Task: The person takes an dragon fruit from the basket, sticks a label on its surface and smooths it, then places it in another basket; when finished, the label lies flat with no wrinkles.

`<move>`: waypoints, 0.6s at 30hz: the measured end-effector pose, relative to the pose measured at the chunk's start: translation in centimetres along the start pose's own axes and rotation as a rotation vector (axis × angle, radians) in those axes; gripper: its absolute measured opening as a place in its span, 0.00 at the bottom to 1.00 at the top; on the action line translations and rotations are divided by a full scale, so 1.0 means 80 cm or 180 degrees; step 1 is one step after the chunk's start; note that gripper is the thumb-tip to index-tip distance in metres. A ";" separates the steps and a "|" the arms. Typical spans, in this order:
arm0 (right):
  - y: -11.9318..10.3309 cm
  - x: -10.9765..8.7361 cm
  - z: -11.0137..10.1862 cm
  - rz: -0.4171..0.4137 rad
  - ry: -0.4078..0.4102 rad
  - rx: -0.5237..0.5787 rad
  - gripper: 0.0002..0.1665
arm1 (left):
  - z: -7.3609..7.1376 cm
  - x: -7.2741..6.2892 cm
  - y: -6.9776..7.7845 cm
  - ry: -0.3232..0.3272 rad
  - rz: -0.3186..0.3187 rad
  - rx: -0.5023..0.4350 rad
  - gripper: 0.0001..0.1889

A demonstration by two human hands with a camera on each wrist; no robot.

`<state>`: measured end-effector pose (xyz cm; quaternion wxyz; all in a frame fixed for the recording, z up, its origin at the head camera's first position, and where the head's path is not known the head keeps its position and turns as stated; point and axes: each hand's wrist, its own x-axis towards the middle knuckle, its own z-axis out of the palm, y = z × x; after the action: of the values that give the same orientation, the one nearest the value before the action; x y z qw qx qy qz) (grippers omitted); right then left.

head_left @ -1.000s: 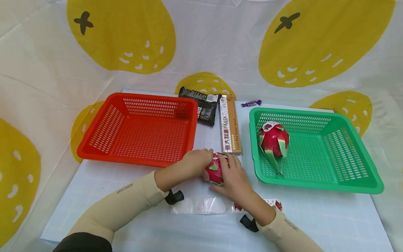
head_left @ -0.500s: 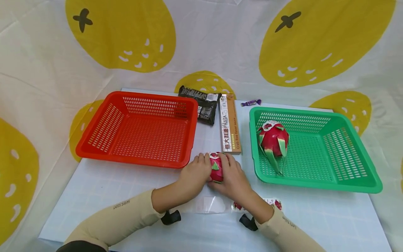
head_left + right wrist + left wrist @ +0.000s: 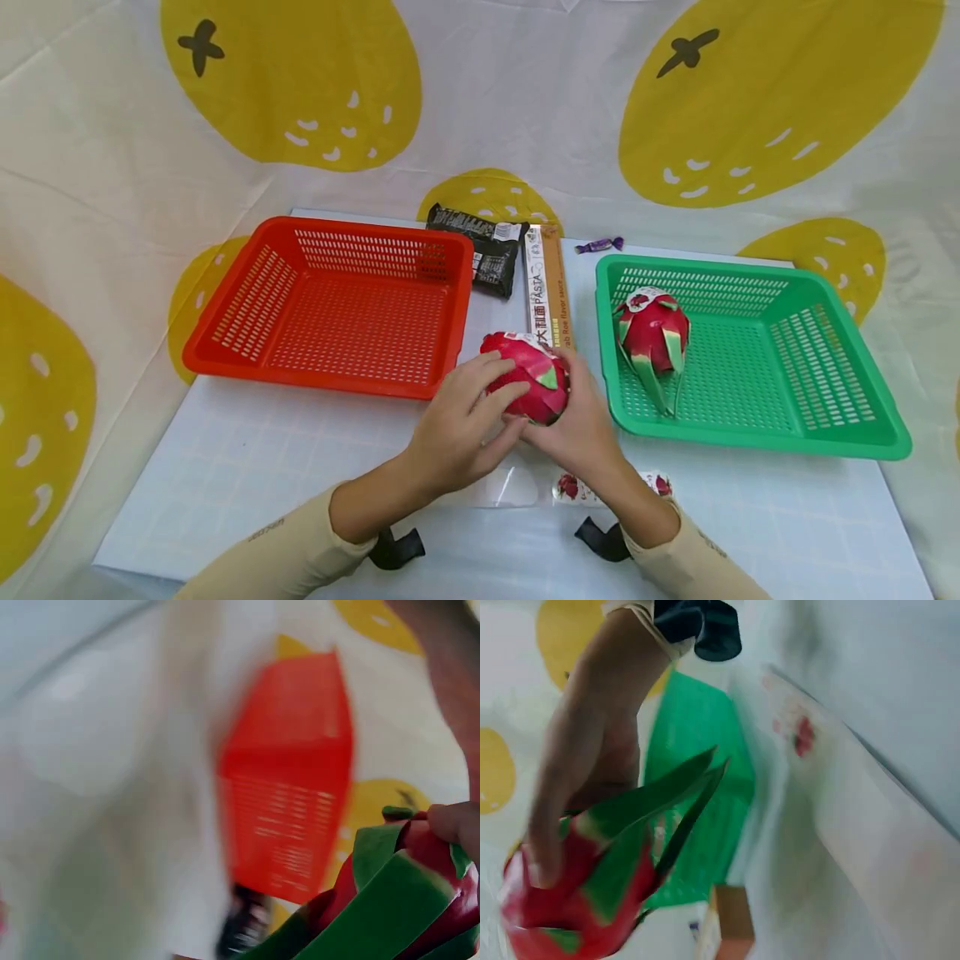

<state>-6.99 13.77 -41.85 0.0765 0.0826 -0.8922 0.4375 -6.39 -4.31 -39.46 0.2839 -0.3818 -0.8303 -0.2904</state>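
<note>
A pink-red dragon fruit (image 3: 542, 387) with green scales is between my hands in the head view, just in front of the pasta box. A white label shows on its upper side. My right hand (image 3: 588, 429) grips its right side; in the left wrist view the right thumb presses along the fruit (image 3: 577, 907). My left hand (image 3: 457, 425) lies against its left side with the fingers spread, and a fingertip touches the fruit (image 3: 424, 885) in the right wrist view. Below the hands lies a clear strip (image 3: 513, 490) with dragon fruit stickers (image 3: 576, 489), partly covered by my right forearm.
A red plastic basket (image 3: 326, 385) stands at left, a green one (image 3: 757, 442) at right. Another labelled dragon fruit (image 3: 655, 333) sits in the green basket. Behind my hands are the pasta box (image 3: 551, 287), a black packet (image 3: 491, 258) and a purple-wrapped candy (image 3: 600, 245).
The dragon fruit has moved up in the head view, toward the pasta box, and turned, now overlapping the box's near end. My left fingers have spread from a closer grip.
</note>
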 end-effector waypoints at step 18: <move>0.020 0.059 -0.254 0.1598 0.1015 0.0621 0.46 | 0.145 0.061 0.019 -0.0690 -0.3791 -0.3895 0.24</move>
<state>-10.61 30.49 -29.81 0.0968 -0.2031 -0.8153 0.5336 -10.72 6.93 -43.44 -0.2523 0.0059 -0.6122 -0.7493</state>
